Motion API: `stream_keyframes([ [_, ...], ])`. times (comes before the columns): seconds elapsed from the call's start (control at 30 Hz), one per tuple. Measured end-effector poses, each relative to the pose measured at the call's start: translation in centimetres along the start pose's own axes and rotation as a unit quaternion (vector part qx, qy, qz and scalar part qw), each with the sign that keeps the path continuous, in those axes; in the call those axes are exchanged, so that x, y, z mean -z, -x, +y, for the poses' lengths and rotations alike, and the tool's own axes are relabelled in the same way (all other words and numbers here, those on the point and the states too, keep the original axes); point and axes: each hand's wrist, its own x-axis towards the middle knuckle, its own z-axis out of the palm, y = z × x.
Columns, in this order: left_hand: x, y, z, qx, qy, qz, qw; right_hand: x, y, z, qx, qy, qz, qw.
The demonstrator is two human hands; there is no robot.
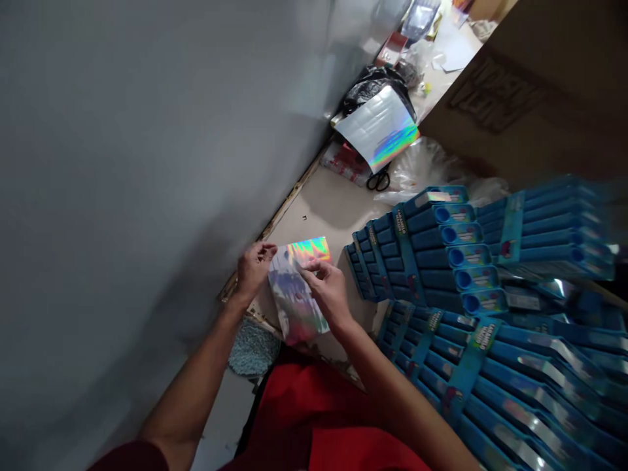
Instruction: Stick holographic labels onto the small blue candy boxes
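A shiny holographic sheet [294, 288] is held over the pale table surface [328, 209], close to the wall. My left hand [252, 268] pinches its left upper edge. My right hand [328, 291] grips its right side, fingers curled on the top edge. Both hands are closed on the sheet. To the right lie stacks of blue packaged boxes [441, 255], apart from my hands.
A larger holographic sheet [383, 127] leans at the back over a black bag [367, 85]. Black scissors [379, 180] and clear plastic wrap [422, 170] lie behind the blue boxes. A brown cardboard box [534, 91] stands at right. Grey wall [147, 163] on the left.
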Motion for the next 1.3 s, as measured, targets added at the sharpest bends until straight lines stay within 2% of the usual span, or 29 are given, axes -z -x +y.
stream_keyframes([
  [0.03, -0.2, 1.0, 0.7, 0.042, 0.084, -0.051, 0.994, 0.5, 0.2, -0.7, -0.017, -0.058, -0.007, 0.998],
  [0.1, -0.5, 2.6, 2.0, 0.123, 0.24, -0.132, 0.954, 1.4, 0.7, -1.8, -0.046, -0.147, -0.016, 0.988],
  [0.17, -0.5, 3.7, 3.1, 0.166, 0.333, -0.171, 0.912, 2.2, 1.3, -2.6, -0.061, -0.183, -0.022, 0.981],
  [0.2, -0.5, 4.0, 3.6, 0.173, 0.351, -0.183, 0.902, 2.5, 1.6, -2.9, -0.065, -0.186, -0.023, 0.98],
  [0.27, -0.4, 4.2, 4.7, 0.176, 0.349, -0.203, 0.897, 3.2, 2.1, -3.3, -0.071, -0.186, -0.026, 0.98],
  [0.37, -0.6, 4.0, 6.5, 0.185, 0.309, -0.223, 0.906, 4.4, 3.1, -3.6, -0.073, -0.177, -0.023, 0.981],
  [0.6, -2.1, 5.0, 10.3, 0.21, 0.225, -0.288, 0.907, 8.5, 6.6, -4.9, -0.079, -0.132, -0.006, 0.988],
  [0.7, -3.0, 6.8, 12.7, 0.21, 0.25, -0.297, 0.897, 11.4, 9.3, -6.0, -0.073, -0.056, 0.029, 0.995],
  [0.8, -4.4, 9.2, 16.3, 0.159, 0.299, -0.303, 0.891, 15.3, 11.8, -7.5, -0.043, 0.018, 0.076, 0.996],
  [0.87, -6.2, 10.6, 19.1, 0.125, 0.332, -0.275, 0.894, 18.5, 12.3, -8.8, -0.035, 0.029, 0.086, 0.995],
  [0.97, -10.1, 11.0, 22.8, 0.09, 0.366, -0.2, 0.904, 23.9, 9.9, -11.0, 0.007, 0.074, 0.088, 0.993],
  [1.03, -13.0, 9.9, 24.6, 0.063, 0.37, -0.152, 0.914, 27.0, 6.4, -12.4, 0.038, 0.139, 0.088, 0.986],
  [1.1, -15.4, 8.2, 25.6, 0.043, 0.369, -0.107, 0.922, 29.2, 2.3, -13.6, 0.05, 0.195, 0.083, 0.976],
  [1.2, -17.3, 5.6, 26.1, 0.034, 0.373, -0.061, 0.925, 30.2, -3.0, -14.5, 0.043, 0.278, 0.077, 0.956],
  [1.3, -17.7, 4.2, 25.9, 0.044, 0.37, -0.042, 0.927, 29.8, -5.8, -14.5, 0.047, 0.329, 0.063, 0.941],
])
